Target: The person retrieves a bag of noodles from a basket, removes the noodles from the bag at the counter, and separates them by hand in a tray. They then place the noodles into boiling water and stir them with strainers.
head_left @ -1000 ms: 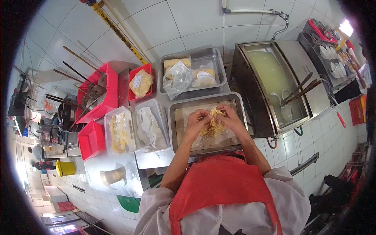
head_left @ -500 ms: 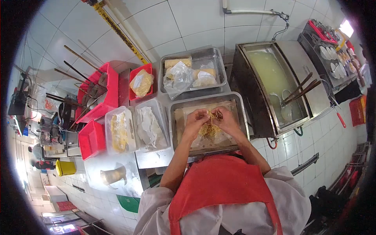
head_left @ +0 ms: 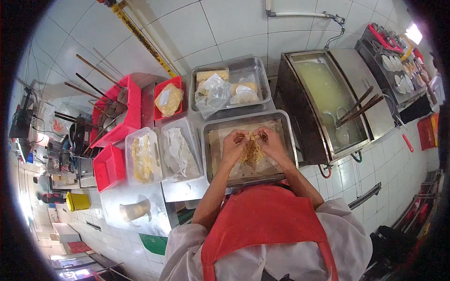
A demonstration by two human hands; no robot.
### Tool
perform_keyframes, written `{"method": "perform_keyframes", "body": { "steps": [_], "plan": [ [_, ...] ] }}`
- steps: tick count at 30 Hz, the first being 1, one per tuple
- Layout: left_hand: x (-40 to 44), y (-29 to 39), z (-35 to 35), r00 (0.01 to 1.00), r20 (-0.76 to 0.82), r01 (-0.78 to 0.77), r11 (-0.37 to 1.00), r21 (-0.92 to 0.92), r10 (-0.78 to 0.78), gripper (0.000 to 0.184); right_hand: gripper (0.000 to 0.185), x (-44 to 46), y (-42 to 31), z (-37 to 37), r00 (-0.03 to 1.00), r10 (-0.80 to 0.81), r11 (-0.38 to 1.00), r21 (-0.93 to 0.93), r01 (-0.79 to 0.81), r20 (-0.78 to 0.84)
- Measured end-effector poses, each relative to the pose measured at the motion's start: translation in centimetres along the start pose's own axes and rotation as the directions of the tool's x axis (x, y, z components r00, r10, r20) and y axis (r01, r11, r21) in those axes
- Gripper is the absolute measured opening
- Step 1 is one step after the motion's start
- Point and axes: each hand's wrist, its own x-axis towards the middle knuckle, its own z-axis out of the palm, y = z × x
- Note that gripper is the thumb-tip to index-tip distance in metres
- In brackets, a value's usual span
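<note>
White tiles [head_left: 239, 25] back the counter [head_left: 183, 191]; left hand [head_left: 232, 149] and right hand [head_left: 273, 146] nearly meet, fingertips pinched closed on thin yellow noodles [head_left: 252, 154] (fiddly stuff), which bunch beneath them, within the metal tray [head_left: 205, 149].

Both forearms reach forward, 2 hands, left [head_left: 268, 141] and right [head_left: 237, 143], close together, fingers curled.

Plain red apron [head_left: 262, 225], yellow noodles [head_left: 252, 152].
</note>
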Motion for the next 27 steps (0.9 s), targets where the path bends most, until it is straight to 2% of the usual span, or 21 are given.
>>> {"method": "perform_keyframes", "body": {
  "steps": [3,5,7,8,10,14,20,24,27],
  "plan": [
    [0.1,-0.3,0.0,0.999,-0.012,-0.051,0.998,-0.034,0.051,0.019,0.021,0.0,0.3,0.1,1.000,-0.004,0.999,-0.032,0.004,-0.016],
    [0.3,-0.7,0.1,0.999,-0.025,-0.049,0.985,-0.164,0.046,0.018,0.021,0.1,0.8,0.3,0.999,-0.027,0.998,-0.058,0.025,-0.029],
    [0.4,-0.7,0.0,0.999,-0.025,-0.029,0.992,-0.121,0.026,0.018,0.024,0.3,0.7,0.4,0.969,-0.245,0.925,-0.305,0.226,-0.024],
    [0.4,-0.4,0.1,1.000,-0.027,-0.012,0.997,-0.075,0.010,0.017,0.024,0.2,0.3,0.3,0.969,-0.245,0.925,-0.305,0.226,-0.025],
    [0.3,-0.2,0.2,0.998,-0.036,-0.047,0.998,-0.052,0.045,0.016,0.028,0.1,-0.5,0.1,0.998,-0.057,0.986,-0.157,0.052,-0.028],
    [0.1,0.3,0.2,0.995,-0.052,-0.086,0.996,0.021,0.087,0.015,0.024,0.0,-0.1,0.1,0.992,-0.117,0.982,-0.153,0.108,-0.054],
    [0.2,-0.4,0.2,0.987,-0.018,-0.159,0.982,0.098,0.161,0.013,0.016,0.0,-0.5,-0.2,1.000,0.009,0.994,-0.110,-0.011,-0.021],
    [0.2,-0.8,0.6,0.987,-0.020,-0.155,0.985,0.076,0.157,0.012,0.015,0.3,1.9,0.1,0.999,-0.024,0.999,-0.027,0.023,-0.048],
    [-0.1,0.4,1.0,0.994,-0.064,-0.084,0.991,0.107,0.091,0.013,0.015,0.3,2.1,0.2,0.999,0.004,1.000,0.016,-0.003,-0.034]
  ]
}}
